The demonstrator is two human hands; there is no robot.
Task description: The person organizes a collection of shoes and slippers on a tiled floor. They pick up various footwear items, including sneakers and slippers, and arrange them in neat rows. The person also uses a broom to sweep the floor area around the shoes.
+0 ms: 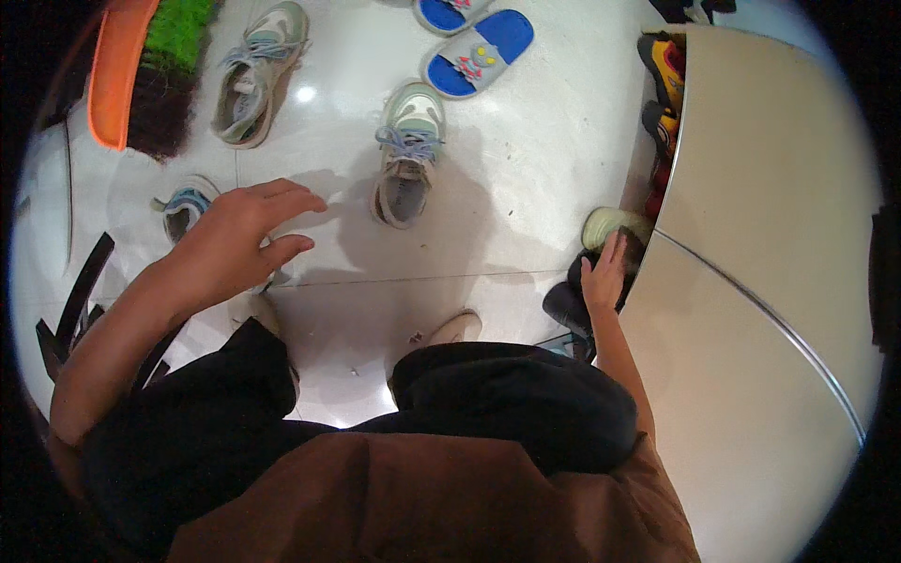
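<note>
My left hand (246,223) is held over the floor, fingers and thumb apart, with nothing in it. It partly covers a white and blue shoe (188,206) below it. To its right a pale green and beige sneaker (409,155) with blue laces stands upright, and a similar sneaker (261,75) stands farther off on the left. My right hand (605,277) reaches down beside the cabinet, fingers stretched out over black shoes (568,305). A pale yellow-green shoe (610,225) lies just beyond its fingertips. Whether the hand touches these shoes I cannot tell.
Grey and blue slippers (479,53) lie at the far middle. An orange dustpan (108,84) and a green-bristled broom (176,36) are at the far left. The beige cabinet (751,169) fills the right side, with yellow and black shoes (663,70) along its edge.
</note>
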